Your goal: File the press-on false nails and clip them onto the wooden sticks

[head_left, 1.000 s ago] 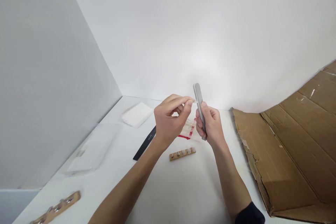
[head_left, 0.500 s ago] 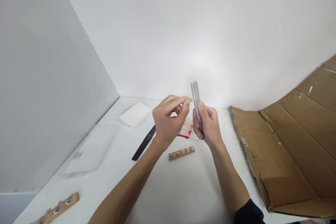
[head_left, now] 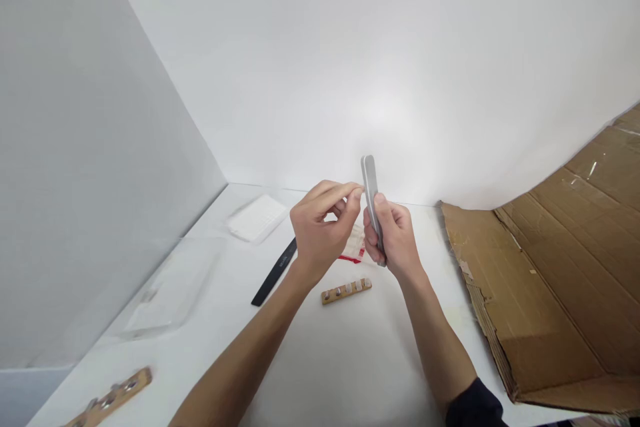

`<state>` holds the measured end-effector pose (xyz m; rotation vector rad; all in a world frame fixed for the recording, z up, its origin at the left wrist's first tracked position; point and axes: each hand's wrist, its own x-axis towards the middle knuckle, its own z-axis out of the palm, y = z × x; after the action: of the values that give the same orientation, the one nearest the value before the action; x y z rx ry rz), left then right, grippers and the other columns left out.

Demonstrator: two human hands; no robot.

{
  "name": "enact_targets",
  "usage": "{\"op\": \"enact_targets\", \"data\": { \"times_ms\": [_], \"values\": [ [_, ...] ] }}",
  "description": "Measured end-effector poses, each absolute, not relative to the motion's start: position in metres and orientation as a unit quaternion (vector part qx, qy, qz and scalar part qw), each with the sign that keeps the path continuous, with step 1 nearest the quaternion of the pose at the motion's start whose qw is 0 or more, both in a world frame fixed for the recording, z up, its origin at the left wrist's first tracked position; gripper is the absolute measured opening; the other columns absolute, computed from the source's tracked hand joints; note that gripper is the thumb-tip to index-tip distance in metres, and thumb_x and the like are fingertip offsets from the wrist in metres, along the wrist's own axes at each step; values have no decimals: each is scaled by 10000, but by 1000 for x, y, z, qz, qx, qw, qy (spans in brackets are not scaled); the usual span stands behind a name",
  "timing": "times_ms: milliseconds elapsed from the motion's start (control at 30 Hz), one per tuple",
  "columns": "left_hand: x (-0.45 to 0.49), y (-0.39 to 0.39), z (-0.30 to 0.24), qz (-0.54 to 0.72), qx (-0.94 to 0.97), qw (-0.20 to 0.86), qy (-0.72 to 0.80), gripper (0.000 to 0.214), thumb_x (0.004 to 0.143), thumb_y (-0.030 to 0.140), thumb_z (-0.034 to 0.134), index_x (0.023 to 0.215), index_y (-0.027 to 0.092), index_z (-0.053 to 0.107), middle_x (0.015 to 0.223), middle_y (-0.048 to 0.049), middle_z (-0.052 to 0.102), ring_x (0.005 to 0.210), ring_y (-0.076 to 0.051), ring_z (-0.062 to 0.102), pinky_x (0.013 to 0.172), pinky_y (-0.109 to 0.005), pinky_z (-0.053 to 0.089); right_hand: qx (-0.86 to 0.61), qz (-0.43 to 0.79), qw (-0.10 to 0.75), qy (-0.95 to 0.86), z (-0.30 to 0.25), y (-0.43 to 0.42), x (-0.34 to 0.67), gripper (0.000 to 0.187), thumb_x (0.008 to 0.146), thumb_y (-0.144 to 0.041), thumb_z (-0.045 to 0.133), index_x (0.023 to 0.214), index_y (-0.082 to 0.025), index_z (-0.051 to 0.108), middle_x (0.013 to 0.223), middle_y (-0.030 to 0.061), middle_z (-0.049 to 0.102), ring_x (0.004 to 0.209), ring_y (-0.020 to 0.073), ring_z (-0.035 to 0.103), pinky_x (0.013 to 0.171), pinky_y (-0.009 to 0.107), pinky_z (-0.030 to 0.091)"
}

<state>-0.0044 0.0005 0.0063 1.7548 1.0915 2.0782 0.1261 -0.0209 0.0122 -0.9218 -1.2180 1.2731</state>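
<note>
My right hand (head_left: 393, 233) is wrapped round a thick grey nail file (head_left: 371, 190), held nearly upright with the thumb along its side. Thumb and forefinger of my left hand (head_left: 325, 223) are pinched on a tiny pale piece that looks like a false nail, mostly hidden by the fingertips. Those fingertips meet the narrow edge of the file. On the table below the hands lies a short wooden strip (head_left: 347, 291) bearing several small metal discs and clear nail-like pieces. A black nail file (head_left: 275, 273) with lettering lies partly behind my left wrist.
Behind my hands is a red-edged clear packet (head_left: 356, 247). A white pack in clear wrap (head_left: 257, 217) and a transparent tray (head_left: 167, 293) lie on the left. A second wooden strip (head_left: 113, 400) is at the lower left. Opened cardboard (head_left: 545, 293) covers the right side; walls stand behind and left.
The grey file and my right hand have shifted very slightly left against the left fingertips. My left hand stays in place, still pinched.
</note>
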Motion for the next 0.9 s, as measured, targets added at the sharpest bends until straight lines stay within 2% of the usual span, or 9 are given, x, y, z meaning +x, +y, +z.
{"op": "enact_targets", "data": {
  "times_ms": [467,667,900],
  "values": [
    [-2,-1,6,693,621,69,359,209,961,221,683,795,219,810,672,-13,683,580,-112,535,548,-267,419,-381,545,542,-514,14,-18,131,576,948,-719,623,708,-199,570,460,-85,448,276,62,392,258,176,231],
    [-2,1,4,699,613,61,363,199,962,227,684,816,217,818,689,-9,689,579,-108,533,540,-269,411,-376,558,543,-502,14,-18,130,563,943,-701,649,706,-196,575,459,-86,447,275,60,397,254,171,224],
    [-1,1,3,707,609,61,353,163,957,167,696,846,201,811,729,-5,713,591,-93,537,544,-247,420,-394,556,539,-494,14,-16,132,588,914,-744,649,709,-198,573,452,-87,440,271,59,380,248,175,226]
  ]
}}
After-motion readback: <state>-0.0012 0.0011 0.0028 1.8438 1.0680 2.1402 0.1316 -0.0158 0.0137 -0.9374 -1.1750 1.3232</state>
